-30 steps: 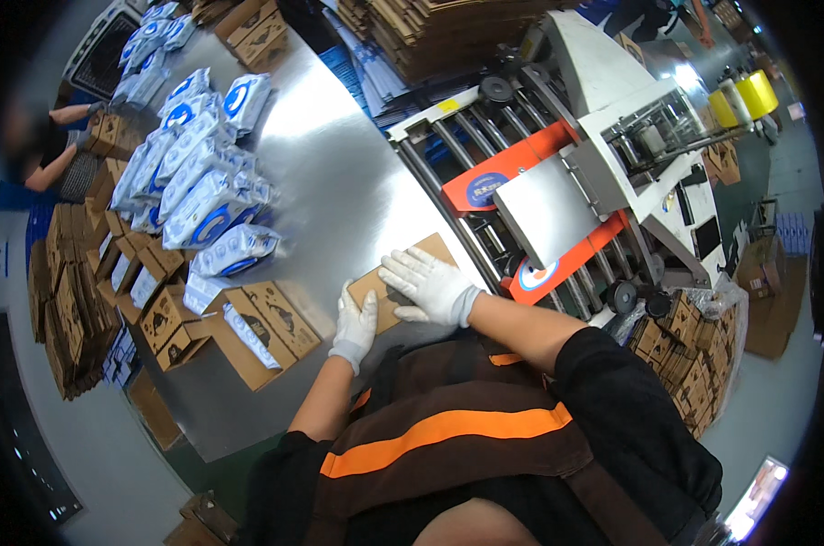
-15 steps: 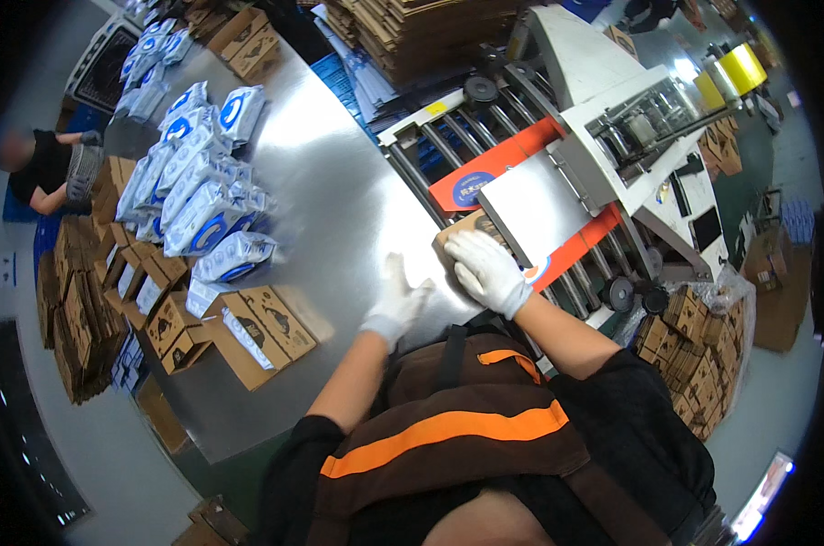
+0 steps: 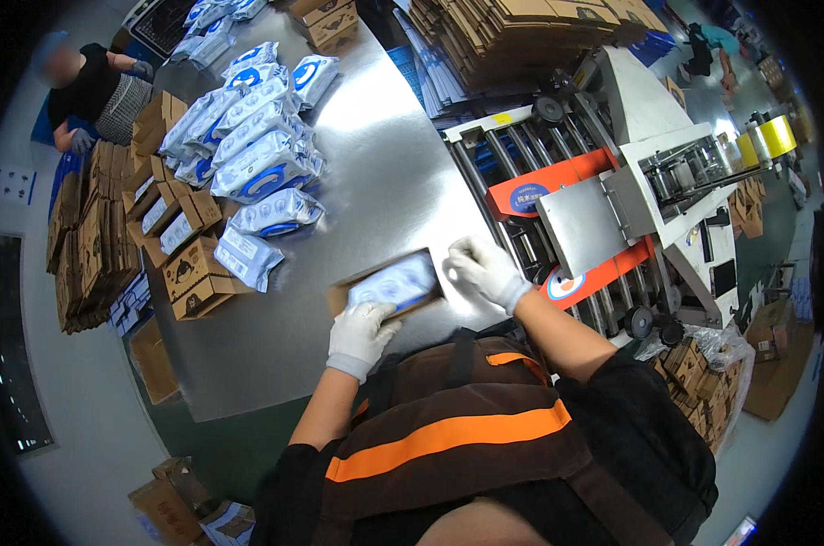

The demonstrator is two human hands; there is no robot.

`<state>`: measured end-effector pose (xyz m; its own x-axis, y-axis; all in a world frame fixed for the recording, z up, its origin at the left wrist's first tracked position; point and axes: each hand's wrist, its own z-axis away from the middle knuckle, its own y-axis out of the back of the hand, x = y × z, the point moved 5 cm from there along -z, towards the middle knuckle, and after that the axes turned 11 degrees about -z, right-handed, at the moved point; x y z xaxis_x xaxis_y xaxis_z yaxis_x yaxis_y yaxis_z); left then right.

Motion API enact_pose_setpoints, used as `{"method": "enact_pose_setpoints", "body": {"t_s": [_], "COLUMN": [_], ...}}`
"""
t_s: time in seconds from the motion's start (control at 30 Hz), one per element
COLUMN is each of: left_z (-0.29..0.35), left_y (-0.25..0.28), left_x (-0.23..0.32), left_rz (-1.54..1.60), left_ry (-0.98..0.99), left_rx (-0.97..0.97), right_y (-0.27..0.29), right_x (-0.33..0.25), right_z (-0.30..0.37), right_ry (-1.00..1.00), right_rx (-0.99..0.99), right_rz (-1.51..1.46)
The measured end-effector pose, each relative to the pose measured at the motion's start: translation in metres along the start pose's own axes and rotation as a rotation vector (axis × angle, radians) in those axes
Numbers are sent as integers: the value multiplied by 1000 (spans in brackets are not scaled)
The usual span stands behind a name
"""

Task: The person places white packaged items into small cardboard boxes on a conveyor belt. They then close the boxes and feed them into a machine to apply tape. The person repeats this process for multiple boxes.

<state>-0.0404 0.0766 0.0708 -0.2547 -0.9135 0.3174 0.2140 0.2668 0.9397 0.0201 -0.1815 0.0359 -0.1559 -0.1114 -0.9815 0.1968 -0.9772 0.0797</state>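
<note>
Touching open box (image 3: pixel 338 297): left hand (image 3: pixel 359 339), fingers together;
Right hand (image 3: pixel 488 273): fingers curled, pinch unclear;
Box: newly central, pack (image 3: pixel 395 282) inside; packing seemingly unfinished

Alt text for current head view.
Gloved left hand at the near edge of an open cardboard box with a blue-and-white packet inside, on a metal table; gloved right hand just right of it. Packet pile left, roller machine right.

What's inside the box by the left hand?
A blue-and-white pack lies in the box. It covers the bottom, so anything under it can't be seen.
</note>
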Motion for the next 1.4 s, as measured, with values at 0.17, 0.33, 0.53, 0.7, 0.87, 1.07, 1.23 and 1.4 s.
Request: {"method": "enact_pose_setpoints", "body": {"t_s": [0.17,0.33,0.53,0.7,0.87,1.07,1.23,1.4], "left_z": [24,13,-18,8,-6,-28,-94,-158], "left_y": [22,-5,-26,-58,-113,-135,-159,-261], "left_x": [-5,-25,-62,-77,-90,-20,86,131], "left_rz": [-3,109,342,274,990,1008,1143,1019], "left_ry": [160,-90,6,286,624,411,421,402], "left_rx": [518,79,-54,650,236,-332,-509,-385], "right_y": [-50,-86,-110,-122,-129,-40,67,82], "right_x": [-21,-30,-1,-39,-60,14,15,12], "right_z": [-12,-5,-32,-39,7,41,34,31], "right_ry": [143,454,-195,92,482,507,492,401], "right_rx": [-63,-187,-477,-385,-286,-333,-188,219], "right_rz": [392,621,166,245,741,913,994,829]}}
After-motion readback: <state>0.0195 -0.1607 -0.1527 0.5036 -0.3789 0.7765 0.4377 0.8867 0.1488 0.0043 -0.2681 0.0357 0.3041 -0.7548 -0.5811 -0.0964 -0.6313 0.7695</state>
